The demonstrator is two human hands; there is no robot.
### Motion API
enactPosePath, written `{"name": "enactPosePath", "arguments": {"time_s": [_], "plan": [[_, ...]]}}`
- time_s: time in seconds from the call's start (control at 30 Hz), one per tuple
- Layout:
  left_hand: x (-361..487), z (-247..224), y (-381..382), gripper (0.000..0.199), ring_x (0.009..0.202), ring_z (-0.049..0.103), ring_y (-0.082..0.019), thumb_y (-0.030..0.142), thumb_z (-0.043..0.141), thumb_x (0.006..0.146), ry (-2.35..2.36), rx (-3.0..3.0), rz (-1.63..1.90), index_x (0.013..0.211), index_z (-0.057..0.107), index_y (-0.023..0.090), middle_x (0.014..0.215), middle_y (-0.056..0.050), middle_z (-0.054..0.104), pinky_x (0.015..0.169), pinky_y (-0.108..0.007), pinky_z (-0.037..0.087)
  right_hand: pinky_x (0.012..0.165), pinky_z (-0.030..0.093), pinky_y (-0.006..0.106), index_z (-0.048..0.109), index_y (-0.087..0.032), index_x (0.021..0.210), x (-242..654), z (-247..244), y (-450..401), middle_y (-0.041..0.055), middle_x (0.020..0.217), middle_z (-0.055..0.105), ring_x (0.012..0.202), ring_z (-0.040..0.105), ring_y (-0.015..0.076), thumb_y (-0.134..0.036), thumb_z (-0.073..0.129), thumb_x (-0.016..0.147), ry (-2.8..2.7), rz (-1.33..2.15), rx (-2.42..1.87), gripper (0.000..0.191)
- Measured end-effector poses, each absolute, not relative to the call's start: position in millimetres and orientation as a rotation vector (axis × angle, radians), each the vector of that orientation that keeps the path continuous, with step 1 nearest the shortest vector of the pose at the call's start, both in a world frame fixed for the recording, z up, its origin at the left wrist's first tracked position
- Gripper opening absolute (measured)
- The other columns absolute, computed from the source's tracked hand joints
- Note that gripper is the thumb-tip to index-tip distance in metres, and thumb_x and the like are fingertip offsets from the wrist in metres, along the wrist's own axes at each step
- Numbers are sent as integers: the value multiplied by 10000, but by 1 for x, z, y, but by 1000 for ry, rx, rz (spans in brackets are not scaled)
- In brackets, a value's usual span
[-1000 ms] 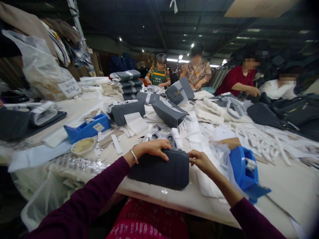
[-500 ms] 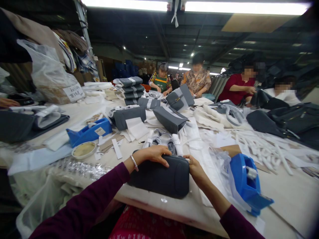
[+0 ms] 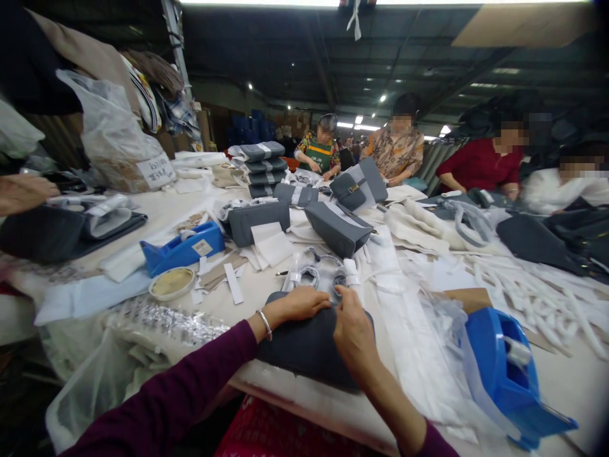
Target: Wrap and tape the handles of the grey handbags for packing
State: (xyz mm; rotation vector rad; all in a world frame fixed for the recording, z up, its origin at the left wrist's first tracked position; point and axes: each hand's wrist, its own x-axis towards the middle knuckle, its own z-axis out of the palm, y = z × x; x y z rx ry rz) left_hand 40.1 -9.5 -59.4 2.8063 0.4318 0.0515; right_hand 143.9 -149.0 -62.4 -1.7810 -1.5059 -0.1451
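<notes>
A dark grey handbag (image 3: 304, 349) lies at the table's front edge before me. My left hand (image 3: 304, 304) is closed over its upper edge, fingertips hidden behind it. My right hand (image 3: 354, 330) is at the same edge, close beside the left, with fingers bent and pinched together; what lies between them is hidden. Just beyond the bag are coiled straps (image 3: 311, 276) in clear plastic and white wrapping, close to my right fingertips. Farther back stand another grey bag (image 3: 259, 223) and a grey flap bag (image 3: 337, 228).
A blue tape dispenser (image 3: 185, 247) and a tape roll (image 3: 172, 283) are at the left. Another blue tape dispenser (image 3: 504, 362) stands at the right, near white wrapping strips (image 3: 533, 292). Stacked bags (image 3: 264, 168) are behind. Co-workers sit across; another person's hand (image 3: 28, 193) is at far left.
My right hand has moved from the bag's right corner inward along its upper edge, beside my left hand. The bag's front now faces more upward. The view has shifted slightly left.
</notes>
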Motion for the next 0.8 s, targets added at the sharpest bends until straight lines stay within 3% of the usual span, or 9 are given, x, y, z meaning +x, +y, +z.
{"name": "enactPosePath", "arguments": {"time_s": [0.13, 0.3, 0.4, 0.5, 0.57, 0.67, 0.73, 0.8], "plan": [[33, -73, -14, 272, 931, 619, -216, 146, 417, 897, 495, 2808, 230, 1136, 548, 154, 1050, -97, 648, 811, -306, 488, 932, 441, 463, 397, -107, 1297, 116, -95, -125, 176, 1161, 537, 1104, 486, 290, 5, 316, 801, -1533, -323, -1892, 515], [47, -58, -9, 271, 1056, 562, -150, 43, 384, 877, 589, 2743, 571, 979, 608, 155, 1187, -68, 565, 940, -245, 453, 802, 471, 438, 529, -118, 1086, 116, -102, -122, 149, 961, 558, 930, 493, 292, 16, 323, 794, -1554, -387, -1998, 381], [85, -46, 10, 332, 1084, 558, -162, -24, 399, 832, 845, 2724, 493, 1048, 598, 131, 1146, -87, 594, 973, -275, 446, 789, 471, 434, 572, -148, 917, 117, -97, -124, 139, 899, 549, 876, 485, 289, 40, 336, 750, -1589, -389, -2063, 345], [124, -47, 29, 205, 1023, 603, -196, 49, 456, 879, 941, 2717, 350, 996, 620, 88, 1042, -114, 642, 929, -351, 489, 804, 473, 444, 586, -175, 907, 118, -96, -121, 129, 897, 557, 878, 486, 288, 33, 348, 738, -1566, -324, -2029, 358], [139, -56, 36, 154, 964, 628, -194, 174, 512, 917, 985, 2714, 277, 982, 626, 94, 1007, -94, 655, 875, -385, 521, 834, 468, 463, 608, -189, 926, 121, -89, -121, 128, 940, 571, 929, 498, 293, -1, 368, 750, -1522, -156, -1939, 352], [144, -70, 40, 222, 993, 626, -194, 284, 530, 930, 1017, 2727, 244, 1042, 615, 113, 1057, -82, 651, 886, -414, 522, 816, 495, 436, 647, -232, 983, 124, -56, -141, 97, 1027, 587, 922, 564, 256, -120, 436, 784, -1401, 356, -1611, 311], [142, -75, 42, 227, 1034, 619, -206, 245, 478, 950, 1016, 2739, 243, 1062, 613, 101, 1087, -106, 652, 910, -416, 509, 708, 529, 393, 631, -298, 1108, 125, -22, -171, 61, 1000, 610, 773, 614, 207, -245, 476, 808, -1335, 754, -1312, 342], [140, -76, 43, 251, 1059, 617, -219, 170, 407, 959, 1014, 2748, 241, 1070, 617, 91, 1107, -137, 655, 921, -394, 499, 660, 537, 411, 530, -381, 1281, 127, 11, -209, 41, 929, 644, 721, 632, 216, -362, 489, 819, -1424, 974, -1149, 464]]}}
